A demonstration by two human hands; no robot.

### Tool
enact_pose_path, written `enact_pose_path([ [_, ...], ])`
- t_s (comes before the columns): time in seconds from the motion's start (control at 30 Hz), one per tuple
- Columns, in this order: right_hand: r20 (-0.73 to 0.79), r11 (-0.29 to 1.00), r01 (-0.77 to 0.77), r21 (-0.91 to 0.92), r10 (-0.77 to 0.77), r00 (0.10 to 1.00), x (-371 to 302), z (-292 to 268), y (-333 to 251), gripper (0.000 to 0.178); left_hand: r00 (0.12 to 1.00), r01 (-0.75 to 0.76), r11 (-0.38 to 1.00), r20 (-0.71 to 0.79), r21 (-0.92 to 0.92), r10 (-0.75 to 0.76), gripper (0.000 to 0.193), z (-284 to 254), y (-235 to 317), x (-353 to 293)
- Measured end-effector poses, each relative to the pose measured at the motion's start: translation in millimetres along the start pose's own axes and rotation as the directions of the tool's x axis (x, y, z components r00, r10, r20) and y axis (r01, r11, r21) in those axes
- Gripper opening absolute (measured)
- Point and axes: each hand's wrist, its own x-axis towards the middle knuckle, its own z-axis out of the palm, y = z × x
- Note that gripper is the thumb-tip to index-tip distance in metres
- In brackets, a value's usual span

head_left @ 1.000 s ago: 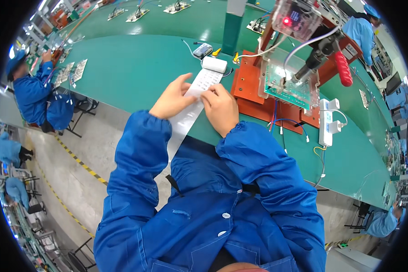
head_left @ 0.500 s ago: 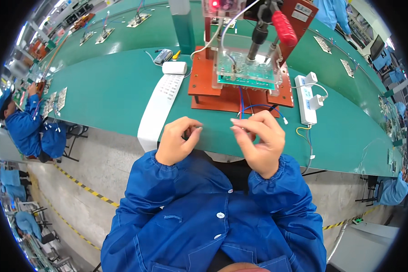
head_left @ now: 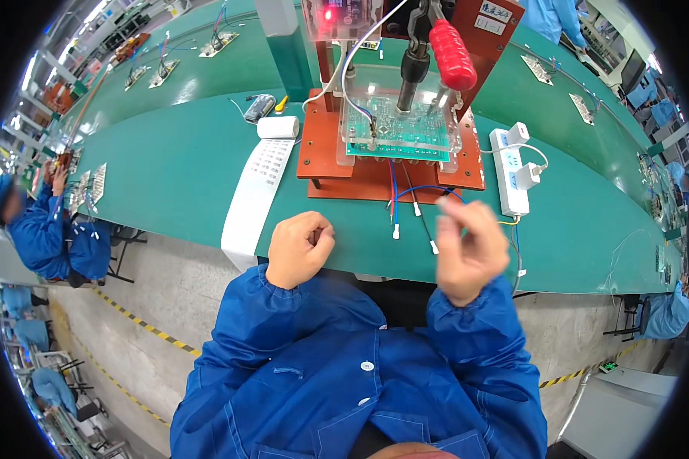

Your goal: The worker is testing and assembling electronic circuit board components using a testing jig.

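White strip (head_left: 257, 183), held earlier, now lies unheld.

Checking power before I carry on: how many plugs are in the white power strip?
2: one white plug at the far end of the power strip, another white plug nearer the person, on its right side. I see no others.

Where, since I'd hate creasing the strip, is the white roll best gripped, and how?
Probably the round body of the white roll, straight from above: it lies crosswise, with a grey device close behind, the orange base close right and the loose strip trailing off its near side.
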Motion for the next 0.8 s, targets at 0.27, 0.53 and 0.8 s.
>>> enact_pose_path([
  [0.27,-0.032,0.928,0.359,-0.102,-0.363,0.931,134,40,-51,0.059,1.000,-0.006,1.000,-0.001,0.006,0.006,0.009,-1,-4,-2],
  [0.53,0.029,0.794,0.599,-0.108,-0.599,0.800,130,51,18,0.052,0.996,-0.037,0.997,0.082,-0.064,0.042,0.012,-6,-2,1],
  [0.8,-0.060,0.482,0.765,-0.427,-0.859,0.508,163,53,37,0.032,0.988,0.003,0.995,0.155,-0.102,0.013,0.014,-12,-2,2],
])
